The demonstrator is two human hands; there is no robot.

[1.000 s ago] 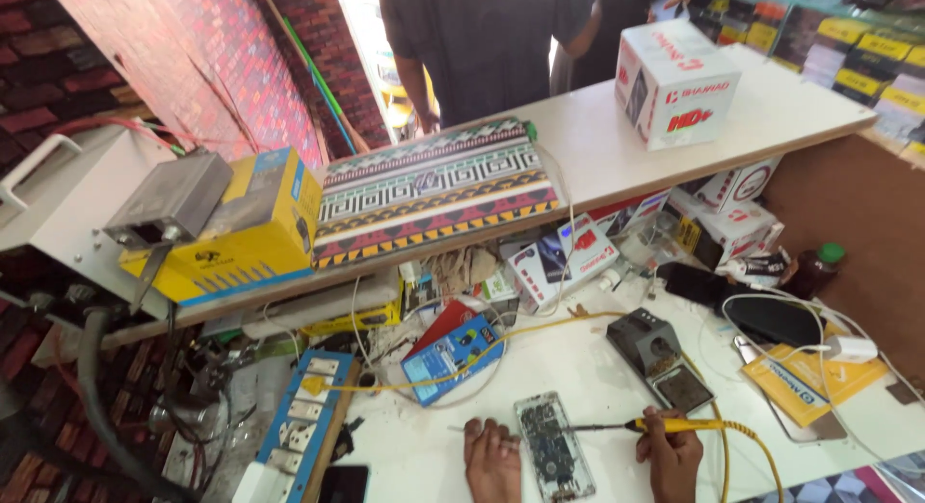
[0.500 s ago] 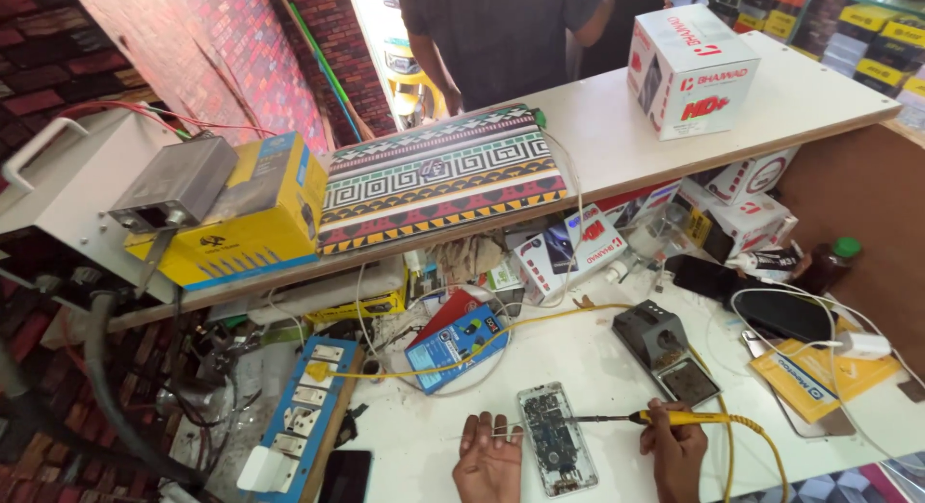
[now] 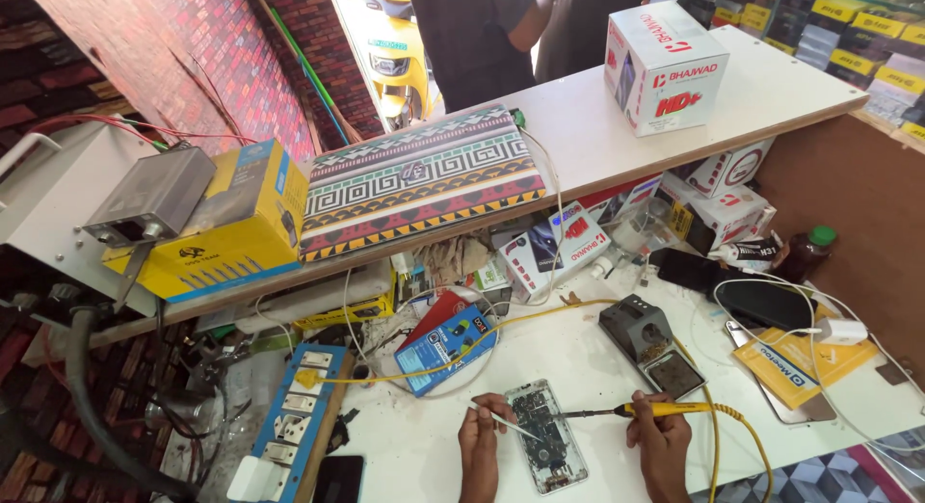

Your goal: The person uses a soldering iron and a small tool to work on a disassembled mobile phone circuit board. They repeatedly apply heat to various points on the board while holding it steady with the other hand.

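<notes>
Opened flat rectangular phone with bare circuit board (image 3: 547,449) lies near white table's (image 3: 578,368) front edge. Left hand (image 3: 479,445), grip pinched on thin silvery wire (image 3: 504,424). Right hand (image 3: 660,443), grip clenched round slim yellow plastic soldering iron (image 3: 641,410), metal tip over board.

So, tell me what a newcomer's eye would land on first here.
Likely the two hands low in the middle: the right hand holds a yellow soldering iron with its tip at an opened phone, while the left hand holds a thin wire over it. Next, the bright patterned laptop on the upper shelf, beside a yellow box.
</notes>
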